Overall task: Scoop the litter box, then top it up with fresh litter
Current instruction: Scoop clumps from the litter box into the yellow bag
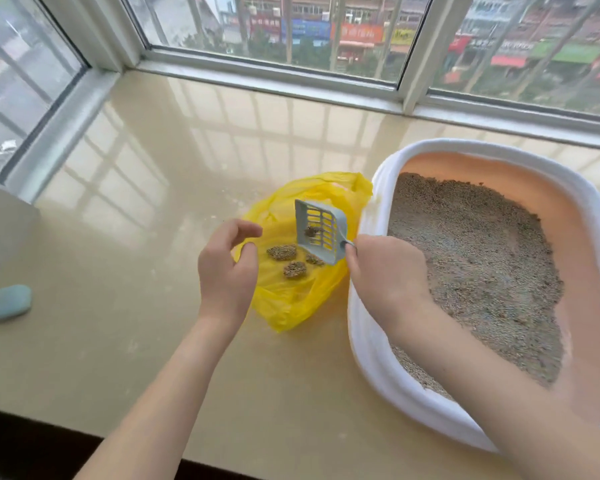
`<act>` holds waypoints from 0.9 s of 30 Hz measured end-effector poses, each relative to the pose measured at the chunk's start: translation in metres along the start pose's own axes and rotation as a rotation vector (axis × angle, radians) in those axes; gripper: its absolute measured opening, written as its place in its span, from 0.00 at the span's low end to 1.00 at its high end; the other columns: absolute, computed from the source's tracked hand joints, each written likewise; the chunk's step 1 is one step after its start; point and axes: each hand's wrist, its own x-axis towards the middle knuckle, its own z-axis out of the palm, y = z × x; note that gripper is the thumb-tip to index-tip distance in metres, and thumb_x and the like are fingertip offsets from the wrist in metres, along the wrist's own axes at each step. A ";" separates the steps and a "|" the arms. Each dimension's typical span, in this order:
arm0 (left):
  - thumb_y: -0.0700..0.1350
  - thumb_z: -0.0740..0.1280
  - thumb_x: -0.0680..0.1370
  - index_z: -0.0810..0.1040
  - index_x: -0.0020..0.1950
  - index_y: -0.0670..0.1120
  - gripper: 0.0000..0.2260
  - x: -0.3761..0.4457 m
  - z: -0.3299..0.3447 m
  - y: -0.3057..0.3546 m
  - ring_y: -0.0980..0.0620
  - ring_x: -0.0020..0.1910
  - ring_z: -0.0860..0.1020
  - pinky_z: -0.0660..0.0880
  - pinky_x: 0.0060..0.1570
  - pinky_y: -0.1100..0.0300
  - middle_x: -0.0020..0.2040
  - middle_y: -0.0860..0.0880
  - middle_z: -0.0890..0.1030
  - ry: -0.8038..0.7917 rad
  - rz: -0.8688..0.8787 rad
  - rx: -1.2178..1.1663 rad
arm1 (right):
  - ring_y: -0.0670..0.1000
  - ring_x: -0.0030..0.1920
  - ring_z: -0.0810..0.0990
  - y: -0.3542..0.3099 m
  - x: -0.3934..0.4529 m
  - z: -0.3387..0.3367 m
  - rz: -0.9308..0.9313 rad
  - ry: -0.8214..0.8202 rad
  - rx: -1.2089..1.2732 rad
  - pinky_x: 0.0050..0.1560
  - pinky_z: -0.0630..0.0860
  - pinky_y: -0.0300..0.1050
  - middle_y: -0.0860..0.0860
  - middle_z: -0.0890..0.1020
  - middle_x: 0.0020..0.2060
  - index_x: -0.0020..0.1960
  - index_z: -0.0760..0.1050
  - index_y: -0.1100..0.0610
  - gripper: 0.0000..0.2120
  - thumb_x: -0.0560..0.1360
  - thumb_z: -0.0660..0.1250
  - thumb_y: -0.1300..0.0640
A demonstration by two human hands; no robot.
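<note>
1. Fingers [352, 252] of the right hand [385, 271] curl round the scoop [321, 232] handle; the left hand [227, 268] pinches the bag [291, 303] rim between thumb and curled fingers.
2. The scoop is pale blue, slotted and tilted over the bag, with one small clump stuck on its grid.
3. The yellow bag lies open on the worktop [136, 237], touching the box [371, 327], with three clumps [293, 261] inside.
4. The white box, peach inside, holds grey-brown litter [482, 258].
</note>
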 end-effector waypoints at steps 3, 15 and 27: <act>0.33 0.60 0.71 0.78 0.46 0.46 0.12 -0.001 -0.001 -0.005 0.57 0.49 0.79 0.75 0.54 0.58 0.44 0.54 0.81 -0.015 -0.022 -0.022 | 0.55 0.21 0.77 -0.010 0.005 0.010 -0.058 -0.018 -0.171 0.27 0.54 0.33 0.53 0.76 0.22 0.28 0.74 0.57 0.13 0.52 0.77 0.66; 0.32 0.62 0.72 0.79 0.47 0.46 0.11 -0.018 0.049 0.031 0.58 0.47 0.78 0.75 0.49 0.62 0.44 0.53 0.81 -0.133 0.066 -0.002 | 0.49 0.26 0.64 0.075 -0.038 -0.019 0.440 0.030 0.792 0.30 0.60 0.44 0.53 0.71 0.23 0.33 0.77 0.64 0.19 0.76 0.65 0.51; 0.34 0.62 0.71 0.79 0.48 0.43 0.10 -0.045 0.152 0.069 0.63 0.46 0.73 0.62 0.50 0.80 0.46 0.50 0.80 -0.249 0.335 0.137 | 0.54 0.29 0.74 0.270 -0.057 -0.071 0.608 -0.329 0.141 0.32 0.68 0.44 0.57 0.80 0.29 0.34 0.81 0.60 0.12 0.70 0.69 0.52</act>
